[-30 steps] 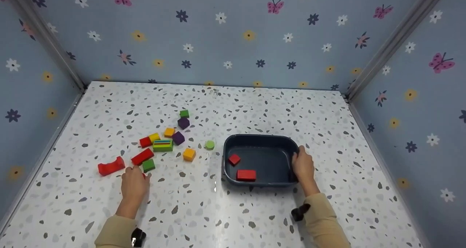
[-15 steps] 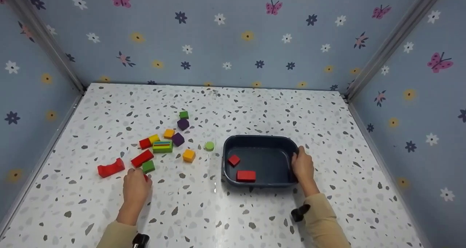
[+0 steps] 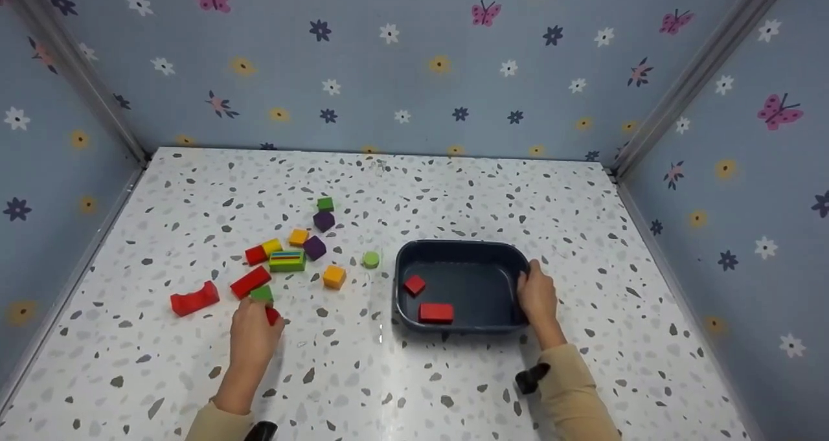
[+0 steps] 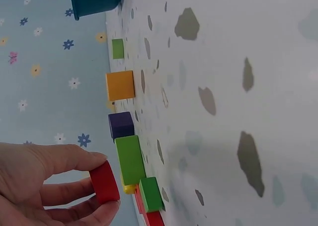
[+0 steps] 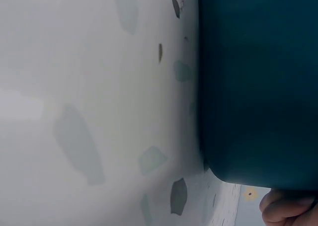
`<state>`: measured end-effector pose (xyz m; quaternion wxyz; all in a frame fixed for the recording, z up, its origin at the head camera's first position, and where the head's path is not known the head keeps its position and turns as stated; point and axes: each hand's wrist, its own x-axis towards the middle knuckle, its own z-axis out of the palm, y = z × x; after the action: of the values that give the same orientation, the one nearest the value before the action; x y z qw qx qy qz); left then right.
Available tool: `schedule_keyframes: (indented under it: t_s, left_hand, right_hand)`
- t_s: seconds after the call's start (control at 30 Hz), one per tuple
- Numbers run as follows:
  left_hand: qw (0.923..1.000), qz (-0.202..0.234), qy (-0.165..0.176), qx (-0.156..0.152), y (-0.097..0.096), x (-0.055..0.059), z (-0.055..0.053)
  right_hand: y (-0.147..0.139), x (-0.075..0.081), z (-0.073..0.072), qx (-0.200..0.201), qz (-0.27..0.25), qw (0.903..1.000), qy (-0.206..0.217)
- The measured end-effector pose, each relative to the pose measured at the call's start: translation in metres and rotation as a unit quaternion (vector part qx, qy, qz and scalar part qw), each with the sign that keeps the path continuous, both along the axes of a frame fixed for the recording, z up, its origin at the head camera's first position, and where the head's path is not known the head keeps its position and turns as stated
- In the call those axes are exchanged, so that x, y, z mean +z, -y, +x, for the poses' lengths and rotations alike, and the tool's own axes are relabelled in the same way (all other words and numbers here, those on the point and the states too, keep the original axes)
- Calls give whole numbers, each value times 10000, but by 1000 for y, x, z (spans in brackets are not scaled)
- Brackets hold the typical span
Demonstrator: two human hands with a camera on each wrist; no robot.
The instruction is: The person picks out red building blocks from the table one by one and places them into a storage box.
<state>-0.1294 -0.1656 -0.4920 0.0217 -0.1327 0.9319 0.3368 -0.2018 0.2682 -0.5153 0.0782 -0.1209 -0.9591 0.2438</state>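
Between thumb and fingertips my left hand (image 3: 254, 337) pinches a red block (image 4: 104, 182), held just in front of a green block (image 3: 262, 294). The left wrist view shows the block raised off the table. My right hand (image 3: 539, 295) grips the right rim of a dark blue rectangular bin (image 3: 463, 328); in the right wrist view the bin's wall (image 5: 263, 87) hides most of that hand. Inside the bin lie a small red cube (image 3: 414, 285) and a red rectangular block (image 3: 436, 313).
Left of the bin lie a red arch block (image 3: 195, 298), a long red block (image 3: 250, 282), a striped green block (image 3: 287, 261), orange cubes (image 3: 334, 277), purple blocks (image 3: 315, 248) and a light green disc (image 3: 371, 260). Flowered walls (image 3: 414, 65) enclose the speckled table (image 3: 492, 201).
My left hand has picked up the red block and shifted a little right and nearer to me. The right hand and the bin have stayed in place.
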Motion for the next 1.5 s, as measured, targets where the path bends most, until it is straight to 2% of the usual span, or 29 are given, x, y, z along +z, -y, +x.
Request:
schedule_keyframes:
  t_s: [0.4, 0.73, 1.3, 1.5]
  left_hand:
    - [9993, 211, -289, -140, -30, 12, 4]
    - [9974, 462, -496, -254, -56, 19, 1]
    - [9867, 734, -1307, -623, -95, 19, -9]
    - [9856, 705, -1350, -734, -107, 21, -12]
  right_hand:
    - [1, -1, 2, 11, 18, 10000, -41]
    - [0, 0, 1, -17, -89, 9999, 54]
    - [2, -1, 0, -54, 36, 9999, 135]
    - [1, 1, 0, -116, 37, 9998, 184]
